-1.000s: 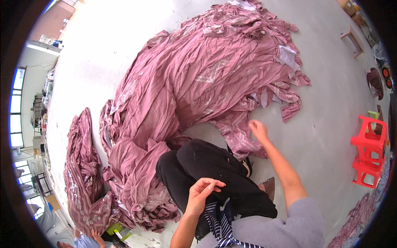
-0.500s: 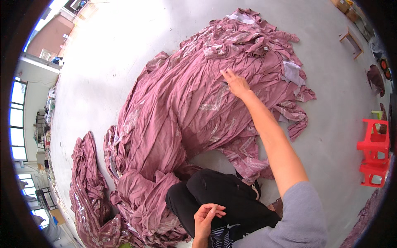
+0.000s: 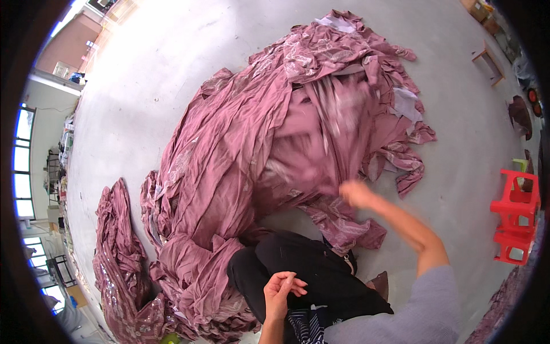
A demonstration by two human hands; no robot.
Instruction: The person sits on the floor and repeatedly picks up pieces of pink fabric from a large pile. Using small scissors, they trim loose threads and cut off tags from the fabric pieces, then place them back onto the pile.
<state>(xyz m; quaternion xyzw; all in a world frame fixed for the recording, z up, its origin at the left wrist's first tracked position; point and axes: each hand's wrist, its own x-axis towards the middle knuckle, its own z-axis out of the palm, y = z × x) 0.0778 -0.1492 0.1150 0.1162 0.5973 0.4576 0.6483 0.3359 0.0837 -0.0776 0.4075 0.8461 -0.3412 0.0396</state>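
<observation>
A large heap of crumpled mauve fabric [image 3: 223, 143] with pale patterned bands spreads over the floor in front of me. My right hand [image 3: 356, 195], smeared by motion, is closed on an edge at the heap's near right side. From there a length of the cloth runs up toward the far part of the pile, stretched and blurred. My left hand [image 3: 282, 289] hovers over my lap, apart from the fabric. Its fingers are bent, with the thumb against the index finger; whatever they may pinch is too small to see.
Another mauve bundle [image 3: 120, 252] with shiny spots lies at the left. White pieces [image 3: 405, 103] show in the heap's right side. Red plastic stools [image 3: 515, 200] stand at the far right, below a small wooden stand [image 3: 488, 63]. My black-trousered legs [image 3: 298, 264] are bent beside the cloth.
My right hand has come back toward me from the middle of the heap, drawing cloth with it. Folds there have lifted and blurred. The left hand has barely moved.
</observation>
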